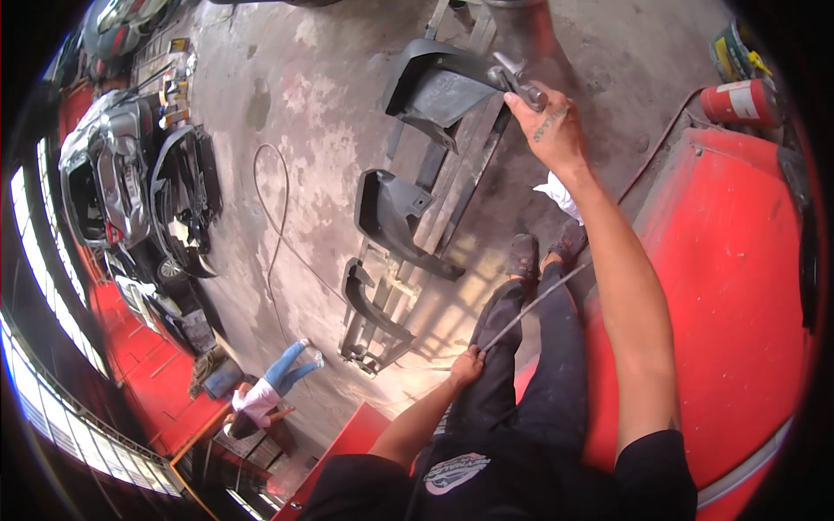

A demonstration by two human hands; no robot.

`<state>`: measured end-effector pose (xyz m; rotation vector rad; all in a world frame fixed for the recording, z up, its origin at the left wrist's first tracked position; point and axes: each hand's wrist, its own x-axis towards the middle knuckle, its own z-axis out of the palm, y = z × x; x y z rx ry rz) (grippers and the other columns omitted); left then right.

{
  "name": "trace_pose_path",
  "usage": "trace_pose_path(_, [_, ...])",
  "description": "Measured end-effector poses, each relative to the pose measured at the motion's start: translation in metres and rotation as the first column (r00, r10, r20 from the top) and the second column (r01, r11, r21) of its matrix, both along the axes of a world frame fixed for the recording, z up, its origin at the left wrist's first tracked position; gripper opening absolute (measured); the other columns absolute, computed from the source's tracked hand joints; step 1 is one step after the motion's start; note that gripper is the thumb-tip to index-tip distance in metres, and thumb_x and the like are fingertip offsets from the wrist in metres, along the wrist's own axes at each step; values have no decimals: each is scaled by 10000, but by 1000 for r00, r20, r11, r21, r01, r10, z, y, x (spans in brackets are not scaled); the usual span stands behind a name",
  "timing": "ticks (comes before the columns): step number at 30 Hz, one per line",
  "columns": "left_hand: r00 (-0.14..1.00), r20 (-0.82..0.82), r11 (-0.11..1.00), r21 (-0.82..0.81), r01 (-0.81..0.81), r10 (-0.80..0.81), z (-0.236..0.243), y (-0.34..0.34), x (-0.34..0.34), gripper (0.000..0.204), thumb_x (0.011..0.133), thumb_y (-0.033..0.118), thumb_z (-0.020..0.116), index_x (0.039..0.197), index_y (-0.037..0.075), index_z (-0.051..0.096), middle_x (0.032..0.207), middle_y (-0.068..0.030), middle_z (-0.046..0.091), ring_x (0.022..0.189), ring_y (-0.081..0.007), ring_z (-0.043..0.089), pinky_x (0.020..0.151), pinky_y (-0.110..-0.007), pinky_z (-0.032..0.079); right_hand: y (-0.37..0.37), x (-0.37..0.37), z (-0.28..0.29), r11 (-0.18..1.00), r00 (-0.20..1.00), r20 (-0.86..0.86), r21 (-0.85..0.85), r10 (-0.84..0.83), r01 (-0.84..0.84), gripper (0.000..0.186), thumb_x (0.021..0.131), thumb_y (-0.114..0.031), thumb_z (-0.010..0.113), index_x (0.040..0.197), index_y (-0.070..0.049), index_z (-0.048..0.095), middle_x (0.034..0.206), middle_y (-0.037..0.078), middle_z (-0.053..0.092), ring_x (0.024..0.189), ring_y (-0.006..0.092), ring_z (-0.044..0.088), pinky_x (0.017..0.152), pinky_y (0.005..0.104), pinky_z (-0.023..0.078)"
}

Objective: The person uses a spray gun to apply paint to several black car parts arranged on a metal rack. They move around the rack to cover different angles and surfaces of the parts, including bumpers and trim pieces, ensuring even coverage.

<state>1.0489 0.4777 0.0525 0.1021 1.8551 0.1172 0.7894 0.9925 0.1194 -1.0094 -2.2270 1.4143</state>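
Observation:
My right hand (pixel 552 130) is raised at the upper right, closed on a metal spray gun (pixel 523 85) beside a dark plastic trim piece (pixel 443 87). Some blurred reddish-grey shows above the gun. My left hand (pixel 469 366) is closed around a thin grey hose (pixel 539 304) at my thigh. In front of me, two more dark curved trim pieces (pixel 391 226) rest on a long metal rack (pixel 434 226), one below the other. A white crumpled cloth or paper (pixel 560 195) shows behind my right forearm.
A red panel (pixel 704 260) borders my right side, with a red container (pixel 738 102) and hose beyond. Damaged car bodies and parts (pixel 113 174) line the left. A looped hose (pixel 282 208) lies on the concrete floor. A person (pixel 261 395) in jeans is at lower left.

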Motion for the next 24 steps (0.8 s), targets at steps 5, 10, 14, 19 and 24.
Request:
trace_pose_path(5, [1000, -20, 999, -53, 6, -7, 0, 9, 5, 411, 1074, 418, 472, 1228, 56, 592, 1172, -298, 698, 1140, -482, 655, 986, -556, 512, -30, -18, 22, 908, 924, 35, -199, 381, -368, 397, 946, -379, 747, 1014, 11, 713, 720, 172, 644, 689, 290, 606, 729, 423, 503])
trace_pose_path(10, [994, -95, 998, 21, -59, 61, 2, 3, 17, 359, 1076, 384, 491, 1213, 64, 579, 1190, -280, 675, 1121, -481, 659, 973, -556, 523, -23, -52, 25, 963, 962, 48, -46, 269, -266, 439, 948, -446, 715, 1028, -16, 754, 851, 209, 736, 879, 409, 710, 832, 459, 542])
trace_pose_path(14, [979, -164, 991, 63, -114, 123, 8, 8, 17, 327, 1068, 343, 517, 1195, 49, 581, 1140, -278, 674, 1077, -480, 665, 947, -564, 524, 0, -93, 23, 918, 983, 131, 360, 126, -166, 448, 959, -438, 692, 1132, -29, 754, 987, 226, 763, 974, 435, 721, 891, 489, 558])
trace_pose_path(19, [966, -203, 981, 149, -128, 157, 8, 1, 22, 298, 1062, 294, 531, 1175, 26, 594, 1102, -292, 672, 1039, -484, 663, 923, -553, 529, -39, -104, 21, 884, 982, 79, 426, 173, -190, 420, 957, -413, 709, 1158, -47, 749, 992, 244, 755, 990, 452, 714, 876, 490, 556])
trace_pose_path(24, [969, -195, 982, 145, -123, 150, 4, -2, 25, 293, 1059, 288, 535, 1179, 30, 603, 1098, -290, 671, 1029, -482, 664, 920, -554, 529, -114, -87, 29, 828, 841, 138, 149, 524, -540, 409, 941, -393, 748, 1134, -32, 752, 891, 234, 739, 846, 371, 718, 810, 436, 548])
